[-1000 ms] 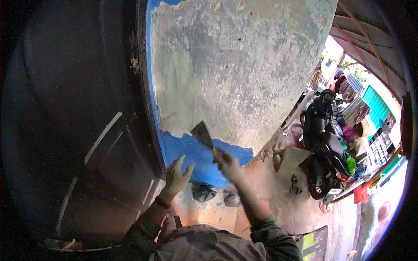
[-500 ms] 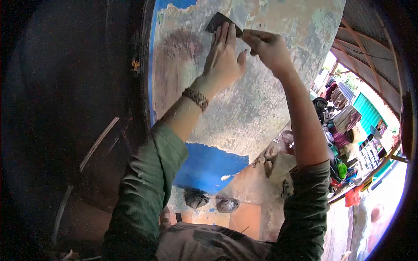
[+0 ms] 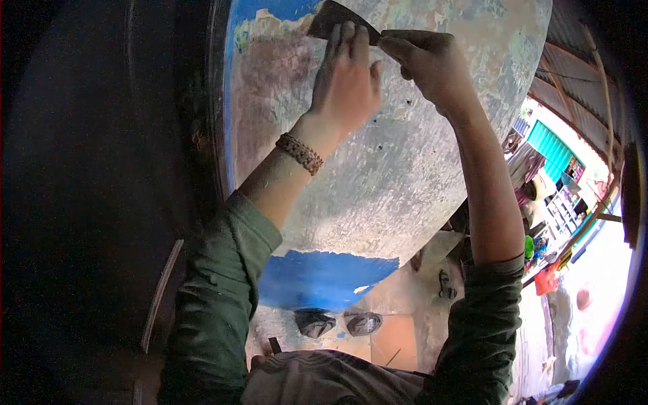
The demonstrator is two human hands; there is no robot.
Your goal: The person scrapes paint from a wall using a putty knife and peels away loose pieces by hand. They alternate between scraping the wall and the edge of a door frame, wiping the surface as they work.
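Observation:
My right hand (image 3: 439,64) is closed round the handle of a paint scraper (image 3: 337,21) with a wide dark blade. Stretched flat, the fingers of my left hand (image 3: 349,74) press on the blade from its near side, while the thumb stands apart. The blade lies against the wall (image 3: 378,169), whose surface is mottled grey and cream. Blue paint (image 3: 275,8) with a ragged edge is at the blade's far left. A larger blue paint patch (image 3: 324,277) covers the lower part of the wall. The far end of the handle is hidden in my right fist.
A dark opening (image 3: 101,169) borders the wall on the left. My two dark shoes (image 3: 316,324) stand on the floor tiles (image 3: 395,337) below. At right, under a corrugated roof (image 3: 574,74), hang cloths and a red bag (image 3: 548,280) near a teal sheet (image 3: 550,150).
Both hands and the scraper have moved up and slightly apart in view, with the blade now close to the upper blue paint. The view has shifted, so the wall appears lower.

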